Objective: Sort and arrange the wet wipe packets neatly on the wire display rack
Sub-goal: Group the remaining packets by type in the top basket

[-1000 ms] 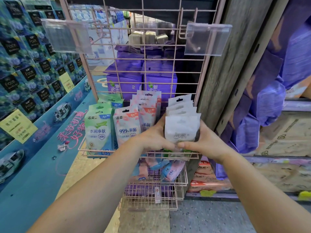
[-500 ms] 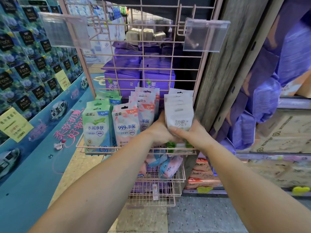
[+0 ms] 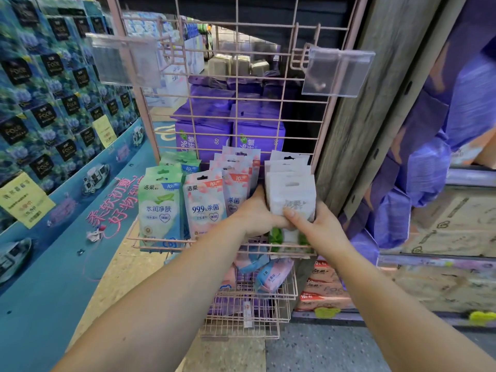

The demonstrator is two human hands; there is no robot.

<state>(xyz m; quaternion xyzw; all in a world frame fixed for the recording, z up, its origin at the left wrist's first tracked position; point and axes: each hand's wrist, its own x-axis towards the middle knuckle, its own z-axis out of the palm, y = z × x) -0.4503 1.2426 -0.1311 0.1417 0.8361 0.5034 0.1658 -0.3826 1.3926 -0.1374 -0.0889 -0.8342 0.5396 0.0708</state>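
Observation:
A pink wire display rack holds three upright rows of wet wipe packets in its upper basket. The green packets stand at the left, the pink packets in the middle. The white packets fill the right row. My left hand presses the left side of the white stack, and my right hand grips its front right, thumb across the front packet. Both hands clasp this stack just above the basket's front rail.
Two empty clear price tag holders hang from hooks high on the rack. A lower basket holds loose pink and blue packets. A wooden post stands right of the rack, purple packs behind it, a blue display wall at the left.
The white stack went back and upright into the right row with both hands on it. The view moved closer to the rack.

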